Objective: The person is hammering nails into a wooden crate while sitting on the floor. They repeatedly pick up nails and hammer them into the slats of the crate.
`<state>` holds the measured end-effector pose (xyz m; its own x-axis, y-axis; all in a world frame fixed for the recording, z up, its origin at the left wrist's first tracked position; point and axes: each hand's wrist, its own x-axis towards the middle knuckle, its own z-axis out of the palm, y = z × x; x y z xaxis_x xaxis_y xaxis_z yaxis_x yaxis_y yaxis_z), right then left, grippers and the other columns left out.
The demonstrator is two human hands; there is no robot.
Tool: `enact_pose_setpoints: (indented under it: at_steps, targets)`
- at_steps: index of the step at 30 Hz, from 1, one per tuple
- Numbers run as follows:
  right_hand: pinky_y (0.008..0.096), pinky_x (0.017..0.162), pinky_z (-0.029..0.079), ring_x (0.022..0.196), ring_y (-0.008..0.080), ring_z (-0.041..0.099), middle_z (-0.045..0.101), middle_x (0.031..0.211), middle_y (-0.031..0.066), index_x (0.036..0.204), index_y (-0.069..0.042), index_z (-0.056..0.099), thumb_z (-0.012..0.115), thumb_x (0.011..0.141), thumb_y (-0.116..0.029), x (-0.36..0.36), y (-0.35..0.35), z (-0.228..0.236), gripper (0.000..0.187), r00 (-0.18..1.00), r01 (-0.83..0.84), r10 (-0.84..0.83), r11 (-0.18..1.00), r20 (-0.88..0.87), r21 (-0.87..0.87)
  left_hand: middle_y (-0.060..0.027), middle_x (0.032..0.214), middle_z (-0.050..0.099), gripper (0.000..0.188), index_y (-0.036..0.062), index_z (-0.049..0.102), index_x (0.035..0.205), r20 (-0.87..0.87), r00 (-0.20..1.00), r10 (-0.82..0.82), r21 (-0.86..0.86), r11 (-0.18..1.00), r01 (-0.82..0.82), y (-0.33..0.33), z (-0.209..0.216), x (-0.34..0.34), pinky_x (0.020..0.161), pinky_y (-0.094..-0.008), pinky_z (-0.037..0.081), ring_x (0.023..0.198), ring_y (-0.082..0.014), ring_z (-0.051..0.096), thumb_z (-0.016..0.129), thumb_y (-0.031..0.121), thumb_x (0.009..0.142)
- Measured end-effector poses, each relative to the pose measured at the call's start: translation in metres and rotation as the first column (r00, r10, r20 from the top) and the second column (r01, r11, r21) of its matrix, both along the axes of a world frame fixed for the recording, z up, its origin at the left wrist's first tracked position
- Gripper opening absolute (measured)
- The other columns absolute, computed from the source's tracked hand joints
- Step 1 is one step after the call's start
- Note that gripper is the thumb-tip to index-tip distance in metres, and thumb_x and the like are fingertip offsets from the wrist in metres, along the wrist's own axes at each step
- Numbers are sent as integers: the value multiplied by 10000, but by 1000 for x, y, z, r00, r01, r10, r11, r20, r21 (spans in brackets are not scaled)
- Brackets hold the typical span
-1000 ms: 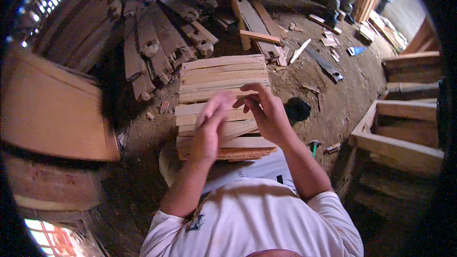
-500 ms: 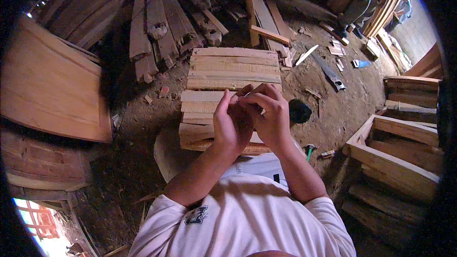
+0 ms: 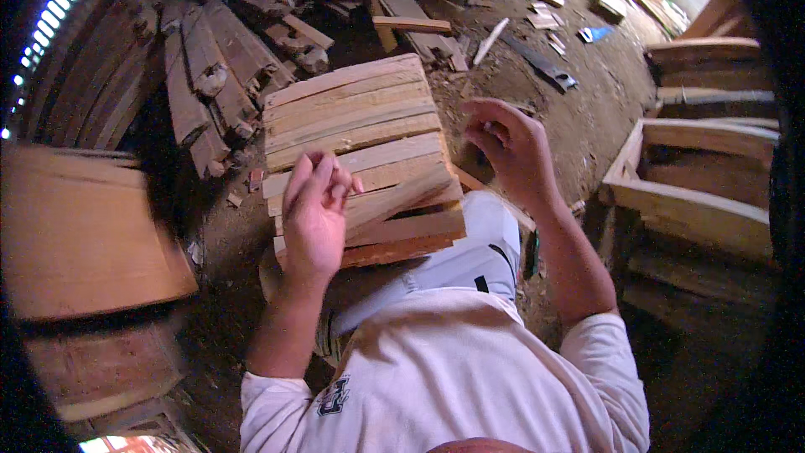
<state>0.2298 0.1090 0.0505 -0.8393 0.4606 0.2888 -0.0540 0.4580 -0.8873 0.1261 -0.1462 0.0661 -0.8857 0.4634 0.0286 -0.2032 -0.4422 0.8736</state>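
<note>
A boxlike wooden piece topped with pale slats [image 3: 360,113] sits in front of my knees. One slat [image 3: 401,200] lies aslant over the near ones. Above its near left part is my left hand [image 3: 314,214], palm turned up and fingers curled in; whatever they hold is too small to make out. Off the right edge of the slats, my right hand [image 3: 516,151] hangs in the air with bent fingers apart, and no object shows between them. Below my right forearm a bit of green handle [image 3: 532,253] shows, mostly in shadow.
A handsaw [image 3: 541,63] and a blue-handled tool [image 3: 595,33] lie on the dirt floor among wood scraps. Rough planks [image 3: 222,50] are piled at the far left. A large wooden panel [image 3: 92,235] stands left, and a wooden frame [image 3: 688,201] stands right.
My hands were together over the slats and have come apart, the left moving left and the right moving right. The view has shifted, and the near slat now lies more aslant.
</note>
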Motion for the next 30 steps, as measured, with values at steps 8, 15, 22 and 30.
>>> enact_pose_setpoints:
  at_steps: [8, 15, 22, 30]
  targets:
    - [389, 829, 597, 1042, 335, 711, 690, 1178, 196, 1316, -53, 656, 697, 844, 43, -47, 20, -8, 483, 991, -98, 128, 904, -43, 415, -67, 927, 635, 256, 27, 639, 991, -489, 642, -590, -747, 663, 40, 91, -14, -88, 769, -336, 528, 828, -118, 591, 636, 278, 1044]
    - [405, 812, 614, 882, 308, 729, 626, 1242, 210, 1513, -129, 503, 741, 816, 86, -72, 17, 9, 767, 979, -171, 203, 832, -2, 527, -86, 963, 673, 272, 41, 647, 1057, -736, 554, -388, -541, 829, -139, 106, -60, -113, 745, -334, 518, 831, -165, 613, 660, 312, 1033]
    - [402, 802, 612, 886, 296, 746, 642, 1217, 192, 1471, -115, 543, 762, 831, 48, -85, 23, 8, 696, 956, -188, 283, 783, -70, 594, -161, 1057, 700, 208, 36, 691, 1077, -831, 348, -433, -509, 845, -162, 109, -60, -105, 930, -456, 537, 1025, -354, 672, 744, 157, 917]
    - [401, 780, 612, 887, 289, 771, 664, 1193, 184, 1411, -80, 582, 788, 833, 6, -84, 21, 10, 620, 975, -185, 220, 879, -29, 440, -137, 1055, 705, 288, 57, 713, 1070, -691, 512, -510, -621, 781, -61, 113, -55, -103, 932, -478, 530, 1041, -367, 676, 818, 250, 883]
